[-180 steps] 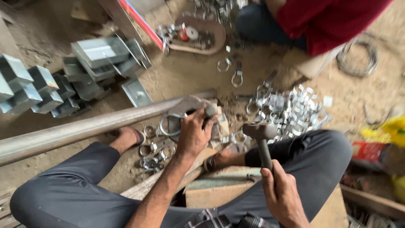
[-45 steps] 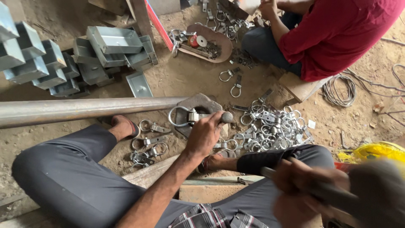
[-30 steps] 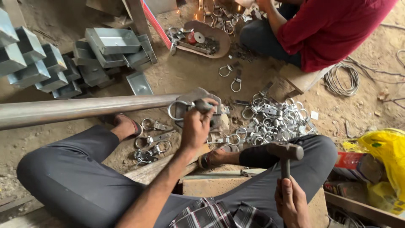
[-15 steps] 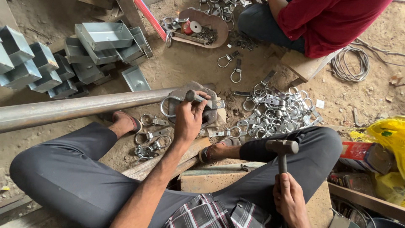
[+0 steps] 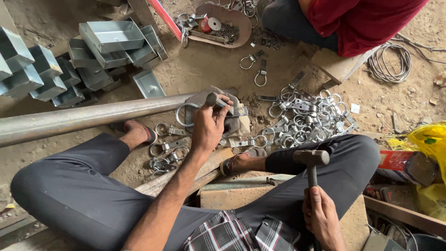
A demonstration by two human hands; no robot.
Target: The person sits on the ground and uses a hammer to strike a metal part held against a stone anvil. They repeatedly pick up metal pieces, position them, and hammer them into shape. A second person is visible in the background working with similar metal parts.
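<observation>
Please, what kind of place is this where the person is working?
Probably a small metal workshop with work done on a dirt floor. A heap of metal ring clamps lies on the ground, stacked sheet-metal boxes stand beside a long steel pipe, and the right hand holds a hammer.

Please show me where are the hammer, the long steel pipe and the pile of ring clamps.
hammer (image 5: 311, 158): head view, on its metal head.
long steel pipe (image 5: 83, 118): head view, on its middle length.
pile of ring clamps (image 5: 309, 121): head view, on the centre of the heap.
</observation>
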